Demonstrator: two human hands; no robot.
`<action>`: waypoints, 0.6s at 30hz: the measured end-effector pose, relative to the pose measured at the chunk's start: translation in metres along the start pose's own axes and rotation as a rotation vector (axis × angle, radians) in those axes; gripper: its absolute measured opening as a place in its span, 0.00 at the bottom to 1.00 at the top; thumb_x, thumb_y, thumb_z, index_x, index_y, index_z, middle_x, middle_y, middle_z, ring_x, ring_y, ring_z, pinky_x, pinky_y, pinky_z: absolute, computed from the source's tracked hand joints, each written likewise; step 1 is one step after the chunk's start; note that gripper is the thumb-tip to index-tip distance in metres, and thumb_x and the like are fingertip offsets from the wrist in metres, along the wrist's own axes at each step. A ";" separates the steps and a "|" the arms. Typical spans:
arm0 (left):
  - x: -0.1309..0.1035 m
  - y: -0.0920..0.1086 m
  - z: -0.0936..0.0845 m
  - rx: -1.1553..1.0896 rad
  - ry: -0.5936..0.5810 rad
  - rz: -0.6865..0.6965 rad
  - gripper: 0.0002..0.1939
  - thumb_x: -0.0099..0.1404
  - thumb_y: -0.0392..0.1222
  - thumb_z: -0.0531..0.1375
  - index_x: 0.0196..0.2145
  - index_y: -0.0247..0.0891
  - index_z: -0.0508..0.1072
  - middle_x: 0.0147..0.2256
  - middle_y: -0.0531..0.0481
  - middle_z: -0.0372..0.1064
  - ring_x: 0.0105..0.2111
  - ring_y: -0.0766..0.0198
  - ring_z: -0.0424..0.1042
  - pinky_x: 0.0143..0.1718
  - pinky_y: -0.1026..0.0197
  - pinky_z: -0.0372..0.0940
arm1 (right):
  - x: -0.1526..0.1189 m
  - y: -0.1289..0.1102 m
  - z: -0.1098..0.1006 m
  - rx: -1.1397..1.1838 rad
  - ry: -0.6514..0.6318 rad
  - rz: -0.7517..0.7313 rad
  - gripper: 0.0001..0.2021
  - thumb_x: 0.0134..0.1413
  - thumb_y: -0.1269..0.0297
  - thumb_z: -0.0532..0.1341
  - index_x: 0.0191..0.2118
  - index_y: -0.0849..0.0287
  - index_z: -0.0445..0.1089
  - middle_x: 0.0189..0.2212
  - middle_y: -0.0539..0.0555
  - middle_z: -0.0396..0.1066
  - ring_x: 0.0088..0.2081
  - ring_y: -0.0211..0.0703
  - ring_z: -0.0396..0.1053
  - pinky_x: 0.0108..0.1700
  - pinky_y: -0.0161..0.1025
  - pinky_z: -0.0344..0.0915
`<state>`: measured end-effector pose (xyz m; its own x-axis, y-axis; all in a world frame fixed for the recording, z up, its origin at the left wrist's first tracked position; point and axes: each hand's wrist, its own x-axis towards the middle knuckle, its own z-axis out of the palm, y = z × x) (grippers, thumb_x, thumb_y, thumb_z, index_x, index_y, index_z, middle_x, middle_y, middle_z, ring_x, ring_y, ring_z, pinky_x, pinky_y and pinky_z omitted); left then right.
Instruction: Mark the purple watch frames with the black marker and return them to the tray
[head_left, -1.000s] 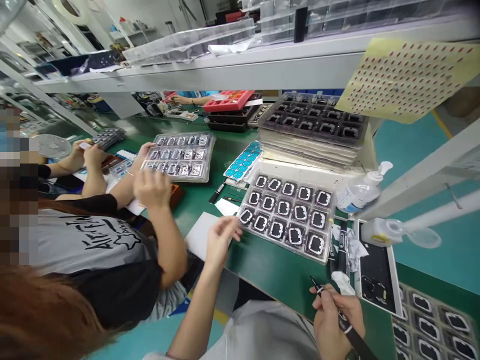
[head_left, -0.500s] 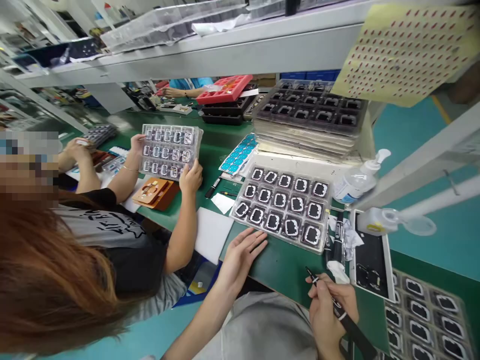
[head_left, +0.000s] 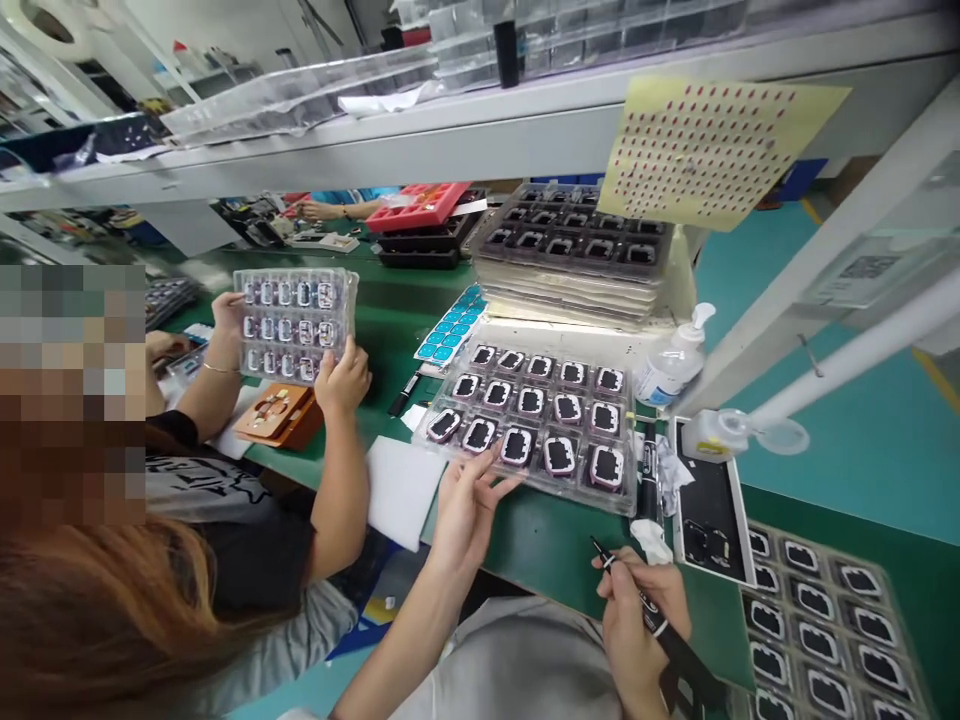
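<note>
My left hand (head_left: 466, 505) grips the front edge of a clear plastic tray (head_left: 581, 497), one finger over the rim and the others lower at the edge. In the tray's pockets sit rows of dark parts with white frames (head_left: 517, 447). The tray's front edge looks slightly raised off the green table. My right hand (head_left: 641, 620) is closed around a black marker pen (head_left: 655, 618), its uncapped tip pointing up and left toward the tray. A gap of bare table lies between the pen tip and the tray.
On my left a co-worker's hand (head_left: 341, 380) holds a similar tray (head_left: 294, 322) above an orange fixture (head_left: 276, 415). Stacked trays (head_left: 570, 260) stand behind. A pump bottle (head_left: 671, 365), a white-rimmed box (head_left: 739, 530) and another filled tray (head_left: 825, 640) are at right.
My left hand has moved from lying beside the tray to gripping its front edge, which has risen a little. The right hand keeps the marker pen. The whole view has shifted.
</note>
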<state>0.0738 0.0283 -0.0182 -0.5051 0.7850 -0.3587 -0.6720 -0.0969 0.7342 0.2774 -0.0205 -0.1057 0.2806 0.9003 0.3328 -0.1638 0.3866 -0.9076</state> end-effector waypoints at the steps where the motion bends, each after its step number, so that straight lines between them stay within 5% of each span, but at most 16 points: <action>1: -0.005 0.002 -0.003 0.010 0.010 0.031 0.17 0.57 0.40 0.81 0.36 0.40 0.78 0.45 0.45 0.87 0.52 0.47 0.86 0.49 0.45 0.86 | -0.001 0.001 0.000 -0.002 -0.001 -0.001 0.09 0.72 0.68 0.69 0.40 0.54 0.68 0.24 0.43 0.70 0.27 0.41 0.73 0.38 0.45 0.81; 5: -0.026 0.022 -0.010 0.039 0.030 0.176 0.17 0.60 0.43 0.79 0.46 0.48 0.83 0.51 0.49 0.86 0.56 0.46 0.85 0.41 0.53 0.87 | -0.008 0.007 -0.003 -0.006 0.004 0.032 0.10 0.73 0.68 0.68 0.39 0.54 0.68 0.24 0.42 0.69 0.27 0.40 0.72 0.38 0.43 0.78; 9: -0.031 0.051 0.003 0.048 -0.001 0.305 0.20 0.63 0.41 0.77 0.52 0.53 0.83 0.56 0.53 0.84 0.63 0.46 0.81 0.41 0.56 0.87 | -0.010 0.011 -0.004 0.002 -0.010 0.047 0.11 0.74 0.68 0.68 0.38 0.53 0.67 0.24 0.43 0.68 0.28 0.41 0.72 0.38 0.42 0.76; 14: -0.006 0.072 0.048 -0.028 -0.079 0.344 0.11 0.63 0.39 0.77 0.40 0.45 0.81 0.45 0.51 0.84 0.57 0.50 0.82 0.46 0.54 0.86 | -0.010 0.010 -0.002 -0.014 0.023 0.036 0.10 0.73 0.67 0.68 0.38 0.53 0.67 0.24 0.43 0.68 0.28 0.41 0.71 0.39 0.44 0.77; 18: 0.043 0.075 0.107 -0.116 -0.257 0.332 0.16 0.60 0.39 0.79 0.33 0.42 0.75 0.41 0.52 0.82 0.49 0.58 0.84 0.56 0.53 0.83 | -0.010 0.008 0.000 -0.055 0.045 0.049 0.11 0.71 0.63 0.69 0.36 0.51 0.68 0.23 0.43 0.68 0.28 0.46 0.73 0.36 0.45 0.76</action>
<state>0.0593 0.1206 0.0832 -0.5625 0.8252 0.0518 -0.5600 -0.4264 0.7104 0.2735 -0.0265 -0.1168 0.3160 0.9074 0.2773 -0.1268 0.3300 -0.9354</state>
